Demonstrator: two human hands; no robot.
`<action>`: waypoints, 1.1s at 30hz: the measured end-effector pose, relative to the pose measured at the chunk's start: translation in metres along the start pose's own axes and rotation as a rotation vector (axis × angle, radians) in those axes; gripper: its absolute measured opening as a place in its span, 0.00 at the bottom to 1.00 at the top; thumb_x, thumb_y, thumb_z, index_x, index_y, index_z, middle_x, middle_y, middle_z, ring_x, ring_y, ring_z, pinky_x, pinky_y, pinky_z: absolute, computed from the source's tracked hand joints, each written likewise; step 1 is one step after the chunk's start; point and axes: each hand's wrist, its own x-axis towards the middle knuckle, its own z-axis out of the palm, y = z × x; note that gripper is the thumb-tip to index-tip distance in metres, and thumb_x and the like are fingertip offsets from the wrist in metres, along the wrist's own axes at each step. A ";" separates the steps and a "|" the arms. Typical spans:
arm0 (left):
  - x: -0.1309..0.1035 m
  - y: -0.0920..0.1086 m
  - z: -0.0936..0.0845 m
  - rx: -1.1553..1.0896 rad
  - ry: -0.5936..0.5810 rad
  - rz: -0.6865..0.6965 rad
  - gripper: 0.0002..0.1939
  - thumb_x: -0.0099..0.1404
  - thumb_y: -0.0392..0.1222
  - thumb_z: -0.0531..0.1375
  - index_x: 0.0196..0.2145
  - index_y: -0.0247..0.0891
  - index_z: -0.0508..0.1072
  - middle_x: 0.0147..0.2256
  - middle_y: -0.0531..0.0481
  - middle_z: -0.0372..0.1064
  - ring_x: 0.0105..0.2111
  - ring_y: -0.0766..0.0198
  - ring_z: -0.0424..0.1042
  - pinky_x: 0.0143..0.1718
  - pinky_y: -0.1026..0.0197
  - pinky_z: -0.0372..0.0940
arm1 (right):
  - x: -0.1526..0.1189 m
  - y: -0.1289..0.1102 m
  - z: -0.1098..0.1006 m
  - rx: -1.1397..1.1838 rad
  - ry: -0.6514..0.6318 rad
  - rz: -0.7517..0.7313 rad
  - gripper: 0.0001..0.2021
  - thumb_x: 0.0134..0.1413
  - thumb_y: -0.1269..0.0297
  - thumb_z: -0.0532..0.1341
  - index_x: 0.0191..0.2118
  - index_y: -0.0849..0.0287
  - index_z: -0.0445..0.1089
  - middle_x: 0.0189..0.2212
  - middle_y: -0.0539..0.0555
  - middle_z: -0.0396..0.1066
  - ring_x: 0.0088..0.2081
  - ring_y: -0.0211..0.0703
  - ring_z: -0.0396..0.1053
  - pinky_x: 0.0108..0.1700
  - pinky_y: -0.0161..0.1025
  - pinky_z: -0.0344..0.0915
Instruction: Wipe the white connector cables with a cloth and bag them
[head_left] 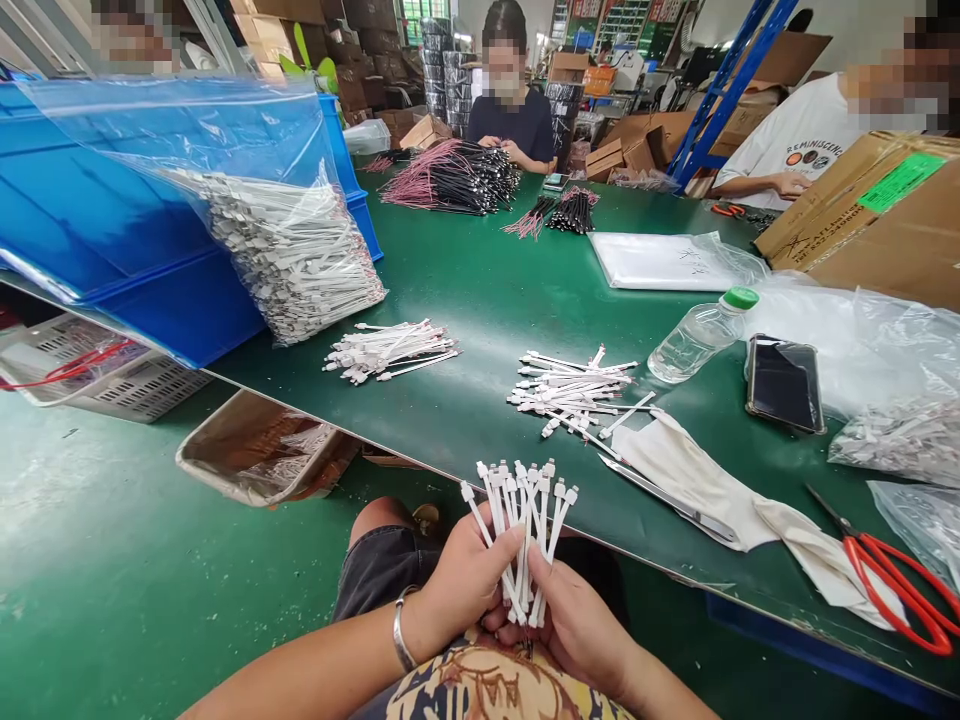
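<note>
Above my lap, a bunch of short white cables [523,500] with small plugs on their upper ends fans out between my hands. My left hand [469,565] wraps the bunch from the left, thumb pressed across the cables. From the right, my right hand [574,605] grips the lower part, its thumb against them. Some fingers of both hands are hidden behind the bunch. On the green table ahead lie a loose pile of white cables [574,385] and, farther left, a second pile of white cables [390,350].
Red-handled scissors [862,545], tweezers [667,500], a white cloth sleeve [690,465], a phone [784,382] and a water bottle [697,335] lie at right. A bag of cables [300,250] leans against a blue bin [135,220]. A co-worker [540,125] sits opposite near black cables [480,180].
</note>
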 end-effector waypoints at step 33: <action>0.002 -0.013 0.002 0.021 -0.054 -0.182 0.21 0.54 0.58 0.59 0.28 0.35 0.64 0.10 0.54 0.61 0.07 0.70 0.56 0.05 0.71 0.49 | -0.005 0.000 -0.004 -0.158 -0.095 0.008 0.25 0.54 0.46 0.55 0.34 0.69 0.72 0.25 0.56 0.71 0.24 0.35 0.67 0.31 0.34 0.61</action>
